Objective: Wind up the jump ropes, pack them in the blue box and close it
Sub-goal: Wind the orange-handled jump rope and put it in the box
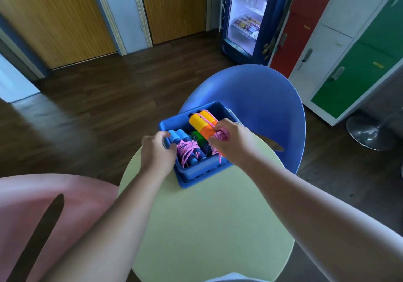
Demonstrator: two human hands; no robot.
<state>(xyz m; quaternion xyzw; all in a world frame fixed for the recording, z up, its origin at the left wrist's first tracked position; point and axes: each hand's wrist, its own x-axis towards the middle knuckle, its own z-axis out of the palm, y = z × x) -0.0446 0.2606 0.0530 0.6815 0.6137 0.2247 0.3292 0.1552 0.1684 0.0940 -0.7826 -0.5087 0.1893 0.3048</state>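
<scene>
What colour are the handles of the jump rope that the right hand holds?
The handles are yellow and orange, clearest in the head view.

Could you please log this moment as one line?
right hand: holds yellow-orange jump rope over blue box | left hand: grips box rim | blue-handled rope: inside
</scene>
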